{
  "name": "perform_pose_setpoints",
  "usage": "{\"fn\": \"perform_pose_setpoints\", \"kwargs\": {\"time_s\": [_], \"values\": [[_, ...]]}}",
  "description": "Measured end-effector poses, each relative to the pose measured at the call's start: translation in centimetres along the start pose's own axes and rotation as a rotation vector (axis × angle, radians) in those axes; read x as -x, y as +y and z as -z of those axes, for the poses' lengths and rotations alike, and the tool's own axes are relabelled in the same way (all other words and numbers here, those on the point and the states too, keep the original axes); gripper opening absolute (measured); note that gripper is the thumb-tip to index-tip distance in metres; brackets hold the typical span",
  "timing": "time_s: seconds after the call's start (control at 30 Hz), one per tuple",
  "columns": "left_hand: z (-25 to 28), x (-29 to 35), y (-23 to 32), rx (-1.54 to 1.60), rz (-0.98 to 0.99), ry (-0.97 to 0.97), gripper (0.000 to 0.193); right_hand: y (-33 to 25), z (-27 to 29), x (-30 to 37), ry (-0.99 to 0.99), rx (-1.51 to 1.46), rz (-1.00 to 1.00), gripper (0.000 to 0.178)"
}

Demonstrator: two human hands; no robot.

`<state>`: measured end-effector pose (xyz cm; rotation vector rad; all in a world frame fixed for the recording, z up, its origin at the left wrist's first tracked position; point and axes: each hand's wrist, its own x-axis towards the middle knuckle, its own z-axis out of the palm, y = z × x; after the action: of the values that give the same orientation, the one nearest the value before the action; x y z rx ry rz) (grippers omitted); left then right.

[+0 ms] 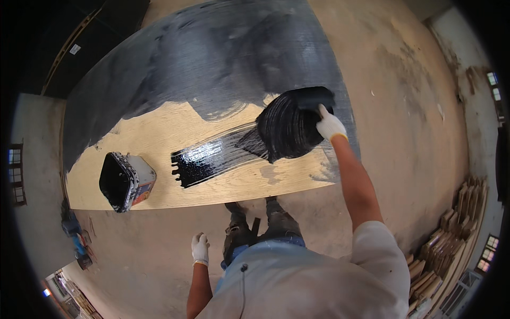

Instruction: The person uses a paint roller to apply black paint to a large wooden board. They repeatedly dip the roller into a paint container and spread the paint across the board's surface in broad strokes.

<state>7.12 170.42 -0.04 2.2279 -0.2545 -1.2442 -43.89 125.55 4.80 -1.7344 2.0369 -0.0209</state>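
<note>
A large wooden board (239, 189) lies in front of me, much of it under a dark grey-black coat (212, 58). My right hand (330, 125), in a white glove, is closed on a wide, black-coated spreader (313, 99) pressed to the board's right part. The glove hides its handle. Wet black paint (289, 130) curves in ridged strokes around the tool, and a glossy streak (199, 162) runs left from there. My left hand (200, 248), also gloved, hangs below the board's near edge with fingers curled and nothing in them. An open bucket (143, 175), black inside, stands at the board's left.
Bare, stained floor (398, 133) surrounds the board. Stacked wooden pieces (446, 234) lean along the right wall. A blue tool (77, 242) rests by the left wall. A dark panel (101, 37) stands at the far left.
</note>
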Motion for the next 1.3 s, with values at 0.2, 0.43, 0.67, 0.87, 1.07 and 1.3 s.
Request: {"fn": "perform_pose_setpoints", "kwargs": {"time_s": [0.2,0.43,0.67,0.87,1.07,1.3], "values": [[0.6,0.5,-2.2,0.094,0.061,0.063,0.040,2.6,-4.1,21.9,-0.314,0.019,-0.169,0.079],[0.1,0.3,-1.7,-0.068,0.030,0.005,0.041,1.2,-2.0,14.0,-0.079,-0.108,-0.268,0.067],[2.1,-1.3,-0.6,-0.054,0.016,0.006,0.044,-4.9,-5.0,28.3,-0.410,-0.038,-0.304,0.081],[4.7,-5.4,0.0,-0.223,-0.081,-0.137,0.044,0.9,-7.2,22.3,-0.034,-0.131,-0.322,0.075],[8.8,-8.3,0.7,-0.133,-0.093,-0.134,0.040,-11.6,-11.5,33.1,-0.333,-0.152,-0.360,0.073],[11.3,-10.5,-0.2,-0.222,-0.139,-0.212,0.038,-6.4,-12.4,31.9,-0.049,-0.203,-0.426,0.075]]}}
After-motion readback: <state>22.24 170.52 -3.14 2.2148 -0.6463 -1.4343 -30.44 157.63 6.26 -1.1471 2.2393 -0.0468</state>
